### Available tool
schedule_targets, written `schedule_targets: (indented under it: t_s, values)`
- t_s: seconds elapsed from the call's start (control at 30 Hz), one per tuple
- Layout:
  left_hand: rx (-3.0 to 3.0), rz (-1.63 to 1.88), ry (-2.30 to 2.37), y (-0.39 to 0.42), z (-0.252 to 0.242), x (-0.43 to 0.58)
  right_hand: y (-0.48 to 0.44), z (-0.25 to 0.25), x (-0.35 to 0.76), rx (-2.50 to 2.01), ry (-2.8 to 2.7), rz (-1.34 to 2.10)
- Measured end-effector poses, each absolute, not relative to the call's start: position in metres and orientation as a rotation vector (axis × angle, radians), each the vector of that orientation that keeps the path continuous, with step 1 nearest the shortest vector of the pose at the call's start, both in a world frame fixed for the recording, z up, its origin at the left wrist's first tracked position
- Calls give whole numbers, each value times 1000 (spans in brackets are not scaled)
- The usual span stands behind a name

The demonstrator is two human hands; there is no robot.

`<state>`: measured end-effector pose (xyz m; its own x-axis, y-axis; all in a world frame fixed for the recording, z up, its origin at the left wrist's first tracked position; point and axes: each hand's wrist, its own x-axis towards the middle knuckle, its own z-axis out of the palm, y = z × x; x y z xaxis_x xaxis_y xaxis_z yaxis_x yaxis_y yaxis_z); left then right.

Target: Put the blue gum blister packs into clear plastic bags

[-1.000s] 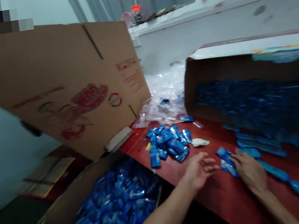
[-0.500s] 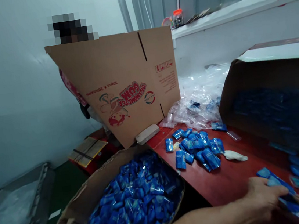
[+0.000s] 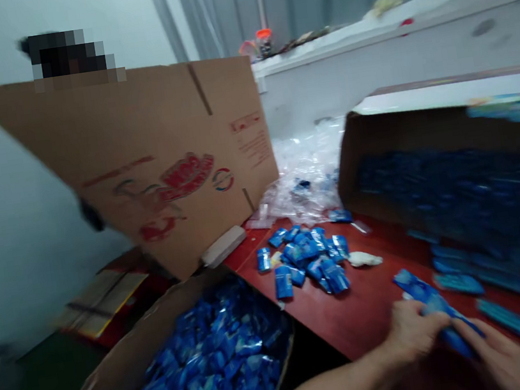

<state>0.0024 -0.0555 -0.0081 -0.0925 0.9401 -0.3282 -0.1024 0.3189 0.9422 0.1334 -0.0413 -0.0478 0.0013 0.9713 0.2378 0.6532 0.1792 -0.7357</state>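
Observation:
My left hand (image 3: pixel 412 333) is closed around a bunch of long blue packets (image 3: pixel 424 298) on the red table (image 3: pixel 359 320). My right hand (image 3: pixel 500 358) meets the same bunch from the right, its fingers curled on the packets' lower end. A small pile of blue sachets (image 3: pixel 308 259) lies further back on the table, with a white crumpled scrap (image 3: pixel 363 259) beside it. More long blue packets (image 3: pixel 506 296) lie to the right.
An open box full of blue sachets (image 3: pixel 207 370) sits below the table's left edge. A tilted cardboard box (image 3: pixel 149 165) stands behind, a person partly hidden behind it. A box on its side (image 3: pixel 453 161) holds blue packets. Clear plastic bags (image 3: pixel 306 175) are heaped at the back.
My left hand went from open to closed on the blue packets, and my right hand joined it. The view swung left, then back right.

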Motion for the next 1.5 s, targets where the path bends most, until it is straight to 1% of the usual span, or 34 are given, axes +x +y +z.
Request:
schedule_targets:
  t_s: [0.03,0.1,0.2,0.33,0.43,0.5,0.53,0.6,0.63,0.7,0.83,0.97,1.03,1.13,1.17,1.23,1.33,1.5]
  values:
    - [819,1119,1337,-55,-7,4,-45,-42,130,-1531,-1623,779]
    - [769,1167,1283,-53,-7,6,-50,-32,121,-1562,-1532,811]
    - [766,1053,1178,-44,-10,9,-47,-27,112,-1441,-1387,970]
    - [756,862,1034,-36,-16,9,-43,-29,123,-1462,-1399,955]
    - [686,826,1040,-37,-18,6,-45,-22,147,-1449,-1486,964]
    - [605,809,1005,-39,-19,4,-43,-14,171,-1486,-1606,853]
    - [557,802,979,-40,-19,3,-40,-10,184,-1554,-1704,710]
    - [465,797,936,-41,-18,2,-33,-6,208,-1842,-1876,389]
    - [424,793,928,-43,-18,1,-28,-6,218,-1970,-1942,329]
    - [356,781,930,-45,-16,0,-19,-9,230,-2079,-2009,338]
    - [257,762,932,-49,-13,-3,-6,-15,226,-1999,-1995,466]
    - [164,780,972,-51,-15,-7,-8,-10,213,-1924,-1863,521]
    - [137,800,997,-51,-18,-7,-18,-4,205,-1747,-1659,752]
    - [114,821,1000,-51,-21,-5,-39,3,190,-1189,-1148,1305]
    - [113,823,994,-51,-21,-4,-46,4,184,-1025,-1009,1430]
    - [125,828,986,-51,-22,-2,-56,5,174,-858,-875,1562]
    - [147,844,993,-52,-21,-2,-63,4,167,-817,-841,1596]
    - [203,878,964,-53,-25,-8,-67,7,170,-884,-962,1529]
